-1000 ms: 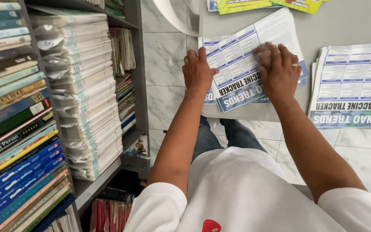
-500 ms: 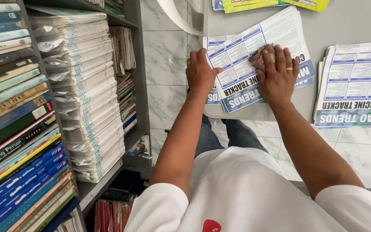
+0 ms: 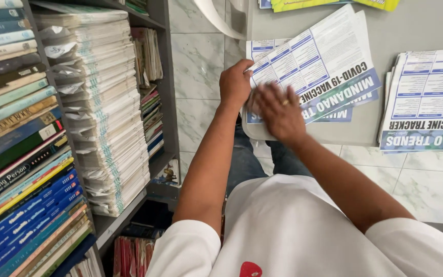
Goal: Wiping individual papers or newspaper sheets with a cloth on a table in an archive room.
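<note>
- Left hand (image 3: 236,84): resting at the 9 o'clock edge of the printed sheets (image 3: 316,66), palm down. Its fingers (image 3: 242,69) are curling over the paper's corner; whether they are pinching the sheet or only pressing it, I cannot tell.
- Right hand (image 3: 279,110): lying flat across the lower corner of the same sheets, blurred. Its fingers (image 3: 262,100) are spreading wide and pointing toward 10 o'clock, gripping nothing that shows; a ring is showing on one of them.
- Printed sheets: a small pile of white-and-blue tabular pages, sitting on the near left corner of the grey desk (image 3: 416,31). The top page is lying askew, its long axis running from 7 o'clock up to 1 o'clock, fanning off the page beneath.
- Key relation: the bulk of the sheets is lying toward 1 o'clock from both hands. The right hand is covering more paper and sitting nearer the pile's middle; the left is only touching the margin.
- Second pile of sheets (image 3: 426,100): same print, resting at 3 o'clock on the desk, well apart from both hands.
- Yellow-green papers (image 3: 334,4): lying at the desk's far edge, 12 o'clock.
- Bookshelf (image 3: 160,77): standing at 9 o'clock, carrying stacked booklets (image 3: 108,128) and flat-lying books (image 3: 16,154).
</note>
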